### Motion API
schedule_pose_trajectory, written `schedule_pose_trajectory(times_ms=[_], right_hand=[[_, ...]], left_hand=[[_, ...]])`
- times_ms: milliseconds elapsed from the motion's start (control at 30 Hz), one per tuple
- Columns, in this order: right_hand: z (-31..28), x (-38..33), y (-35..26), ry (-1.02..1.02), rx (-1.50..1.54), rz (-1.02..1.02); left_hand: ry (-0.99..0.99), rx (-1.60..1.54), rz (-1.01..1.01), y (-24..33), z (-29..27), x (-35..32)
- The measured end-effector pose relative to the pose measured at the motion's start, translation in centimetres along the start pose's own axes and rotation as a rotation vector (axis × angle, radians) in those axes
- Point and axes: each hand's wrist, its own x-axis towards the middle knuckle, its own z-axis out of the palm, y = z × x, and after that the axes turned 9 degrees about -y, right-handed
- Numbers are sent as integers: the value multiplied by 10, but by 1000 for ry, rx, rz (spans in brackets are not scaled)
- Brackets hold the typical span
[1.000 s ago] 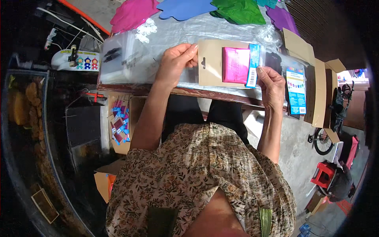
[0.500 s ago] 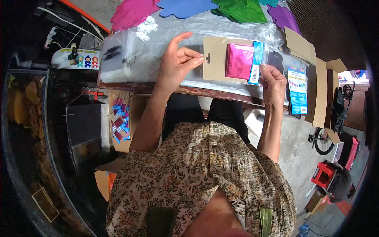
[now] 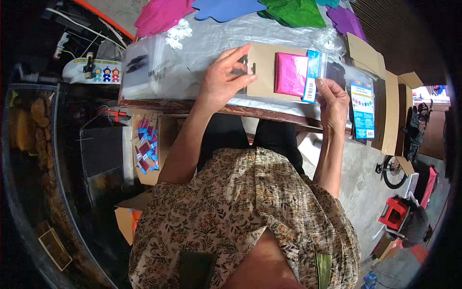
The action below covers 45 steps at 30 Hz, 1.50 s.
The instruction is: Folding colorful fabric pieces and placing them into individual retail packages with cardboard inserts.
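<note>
A flat package, a tan card with a folded bright pink packet and a blue printed label strip, is held up over the table between my two hands. At its left end is my left hand: the thumb lies over the card by the hang hole, the index finger reaches the upper corner, and other fingertips are partly hidden at the edge. My right hand pinches the lower right corner, where clear plastic sticks out past the label.
Clear plastic sleeves lie at the table's left. Pink, blue, green and purple sheets line the far edge. A blue-and-white printed package and an open cardboard box are right; a box of small packets is lower left.
My left hand has shifted slightly right and its fingers have spread over the card's left end, the thumb now overlapping it. My right hand and the package have stayed nearly still.
</note>
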Motion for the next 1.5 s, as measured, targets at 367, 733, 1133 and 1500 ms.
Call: schedule_pose_trajectory(times_ms=[367,733,1133,1500], right_hand=[[-2,5,3,-60,88,38],[-5,-1,12,-87,55,32],[10,-5,15,-87,-45,-2],[13,-12,21,-55,-50,-10]], left_hand=[[-54,-160,-60,0,-5,-2],[67,-241,-126,-18,-16,2],[262,-238,-227,-20,-14,-5],[468,343,60,-25,1,-16]])
